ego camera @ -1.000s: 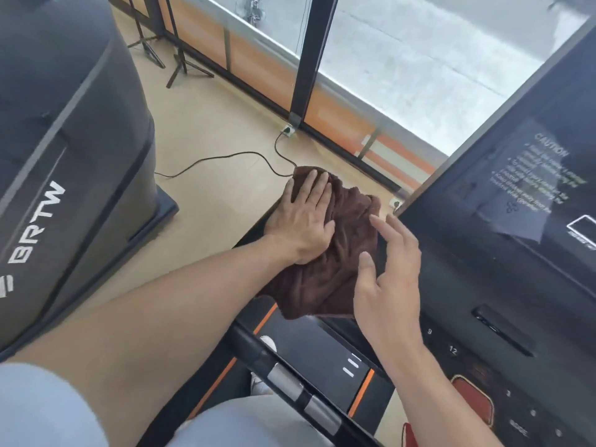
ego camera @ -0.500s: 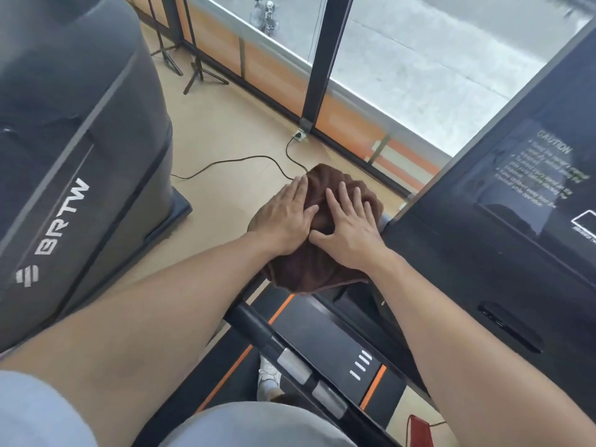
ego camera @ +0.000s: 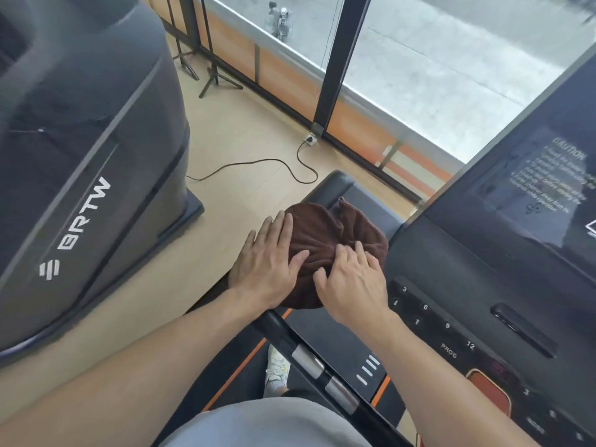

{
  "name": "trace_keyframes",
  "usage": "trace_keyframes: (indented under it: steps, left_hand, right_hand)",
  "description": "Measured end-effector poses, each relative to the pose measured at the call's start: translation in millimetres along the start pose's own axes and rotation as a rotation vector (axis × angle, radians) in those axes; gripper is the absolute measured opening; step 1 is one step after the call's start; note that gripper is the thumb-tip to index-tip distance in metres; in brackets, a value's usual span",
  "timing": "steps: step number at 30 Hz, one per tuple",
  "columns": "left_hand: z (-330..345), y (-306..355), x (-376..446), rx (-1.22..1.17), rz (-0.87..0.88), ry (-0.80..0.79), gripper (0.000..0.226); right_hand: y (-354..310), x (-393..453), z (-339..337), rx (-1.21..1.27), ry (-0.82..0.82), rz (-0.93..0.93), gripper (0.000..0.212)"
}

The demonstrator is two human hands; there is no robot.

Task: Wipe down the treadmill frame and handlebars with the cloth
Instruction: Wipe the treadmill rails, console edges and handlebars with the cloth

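My left hand (ego camera: 269, 264) lay flat on the left side of the brown cloth (ego camera: 325, 235), fingers straight and close together, the palm hanging partly over the outer edge of the treadmill frame (ego camera: 335, 185). That grip was open, pressing down and curled round nothing. My right hand (ego camera: 353, 283) sat just beside it on the cloth's right side, its fingers bent at the knuckles and dug into the fabric so that the cloth bunched into folds under the fingertips; I took that grip for a pinch on the cloth, though from this angle I could not see the fingertips well enough to be sure how much fabric they held. The two thumbs nearly met over the near part of the cloth.

The cloth lay crumpled in a rounded heap on the dark upper surface of the frame, beside the left edge of the console (ego camera: 483, 285) and touching its lower corner. Most of it showed beyond and between my fingers, with a small flap sticking up at its far edge. The handlebar (ego camera: 309, 359), with its two silver sensor pads, ran toward me from just below the cloth.

To my left stood another dark machine (ego camera: 80, 188) with white lettering, well apart from the cloth. A black cable (ego camera: 258, 162) trailed across the wooden floor to a socket by the window.
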State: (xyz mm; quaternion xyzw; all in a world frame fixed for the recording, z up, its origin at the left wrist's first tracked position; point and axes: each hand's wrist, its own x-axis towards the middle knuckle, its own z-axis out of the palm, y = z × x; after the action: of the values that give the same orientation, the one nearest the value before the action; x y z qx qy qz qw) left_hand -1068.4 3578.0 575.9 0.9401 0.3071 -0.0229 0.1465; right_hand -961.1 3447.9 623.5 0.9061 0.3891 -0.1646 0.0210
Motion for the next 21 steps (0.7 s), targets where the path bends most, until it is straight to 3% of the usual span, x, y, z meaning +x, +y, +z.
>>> trace_keyframes:
  steps: [4,8,11,13,16,21]
  left_hand:
    - [-3,-2,4,-0.107,0.019,0.014,0.071]
    - [-3,2,7,-0.089,0.004,0.015,0.070]
    - [-4,5,10,-0.092,-0.003,0.012,0.069]
    - [-4,5,11,-0.100,-0.005,0.019,0.069]
    - [-3,5,11,-0.104,-0.005,0.025,0.069]
    - [-4,5,18,-0.109,-0.006,-0.009,0.069]
  right_hand:
    - [-6,23,-9,0.129,-0.121,0.008,0.075]
    - [8,17,-22,0.126,-0.106,-0.024,0.048]
    - [15,8,-23,-0.053,-0.120,-0.025,0.038]
    - [8,13,-12,-0.137,-0.098,-0.035,0.052]
    - [-3,27,-4,-0.058,-0.111,0.027,0.075]
    - [-15,27,1,0.060,-0.022,0.079,0.065]
